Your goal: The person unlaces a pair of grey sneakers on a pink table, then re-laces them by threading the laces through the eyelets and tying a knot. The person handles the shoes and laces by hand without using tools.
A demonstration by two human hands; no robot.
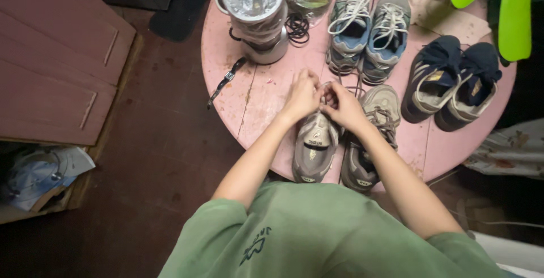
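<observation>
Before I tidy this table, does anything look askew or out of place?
The grey shoe under both hands hangs its heel over the pink table's edge; its mate does too. A black strap lies loose near the left rim.

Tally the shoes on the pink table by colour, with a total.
Grey shoes, under both hands: 2
Grey-and-blue shoes: 2
Navy shoes: 2
Total: 6 shoes on the table

Grey shoe (white tongue), pink table, navy shoes, green sleeves
</observation>
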